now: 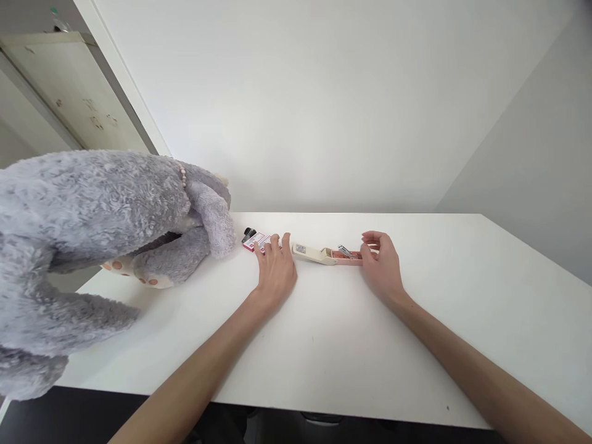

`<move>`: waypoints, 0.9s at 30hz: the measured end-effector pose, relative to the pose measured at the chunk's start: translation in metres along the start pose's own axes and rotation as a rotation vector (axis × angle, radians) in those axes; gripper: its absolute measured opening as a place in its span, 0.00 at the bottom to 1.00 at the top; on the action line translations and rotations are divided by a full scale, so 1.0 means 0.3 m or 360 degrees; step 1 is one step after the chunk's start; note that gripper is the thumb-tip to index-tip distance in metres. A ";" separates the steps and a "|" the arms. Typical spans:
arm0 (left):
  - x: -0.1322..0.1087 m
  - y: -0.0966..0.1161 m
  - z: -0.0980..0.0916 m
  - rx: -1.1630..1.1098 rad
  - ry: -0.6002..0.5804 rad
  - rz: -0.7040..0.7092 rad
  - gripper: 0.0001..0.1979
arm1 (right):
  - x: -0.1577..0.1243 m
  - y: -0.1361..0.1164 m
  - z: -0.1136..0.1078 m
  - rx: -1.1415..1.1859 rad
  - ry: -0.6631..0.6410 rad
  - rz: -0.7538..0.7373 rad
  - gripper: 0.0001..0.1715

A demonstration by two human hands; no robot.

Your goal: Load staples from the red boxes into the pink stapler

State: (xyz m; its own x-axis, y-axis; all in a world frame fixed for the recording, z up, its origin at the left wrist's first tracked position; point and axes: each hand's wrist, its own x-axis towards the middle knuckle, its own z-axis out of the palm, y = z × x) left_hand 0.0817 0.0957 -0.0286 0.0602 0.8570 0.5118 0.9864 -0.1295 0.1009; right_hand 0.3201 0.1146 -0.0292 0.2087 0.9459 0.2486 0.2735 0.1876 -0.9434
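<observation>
A small hinged cream-and-pink device (pixel 311 253), which looks like a stapler, lies opened out on the white table. Its cream half carries a printed square label and points left. On the pink half to the right, a silver metal piece (pixel 345 251) sticks up at a slant. My right hand (pixel 383 264) has its thumb and fingers closed at the pink end, covering the tip. Palm down with fingers apart, my left hand (pixel 276 268) rests beside the cream end. Partly behind its fingers is a small red-and-white box (pixel 259 241).
A black object (pixel 248 233) lies by the box. At the left, a large grey plush toy (pixel 106 197) takes up that side of the table (pixel 324 345). A white wall (pixel 296 111) rises behind the table's far edge.
</observation>
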 end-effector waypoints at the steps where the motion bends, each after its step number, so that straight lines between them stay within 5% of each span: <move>1: -0.002 -0.001 0.004 -0.0018 0.0016 0.0003 0.28 | 0.000 0.001 0.000 -0.0002 0.0000 -0.0002 0.16; 6: 0.008 -0.022 0.009 -0.0080 0.0137 0.0050 0.29 | 0.000 0.003 0.000 0.0006 0.0005 -0.0012 0.16; 15: 0.053 -0.004 -0.057 -0.0459 0.0656 0.0332 0.22 | -0.008 -0.002 0.005 -0.0036 0.0023 -0.0165 0.14; 21: 0.034 0.034 -0.076 -0.0632 0.0518 0.0631 0.24 | -0.024 -0.002 0.017 -0.0101 0.0019 -0.0363 0.13; 27: 0.023 0.043 -0.076 -0.0777 0.0389 0.0700 0.24 | -0.051 -0.033 0.019 -0.0168 -0.0096 -0.0701 0.12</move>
State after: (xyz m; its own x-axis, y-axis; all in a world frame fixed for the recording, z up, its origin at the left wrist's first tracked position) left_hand 0.0913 0.0886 -0.0042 0.3456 0.5441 0.7645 0.6934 -0.6970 0.1826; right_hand 0.3089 0.0997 -0.0250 -0.0030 0.7963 0.6049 0.4189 0.5502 -0.7223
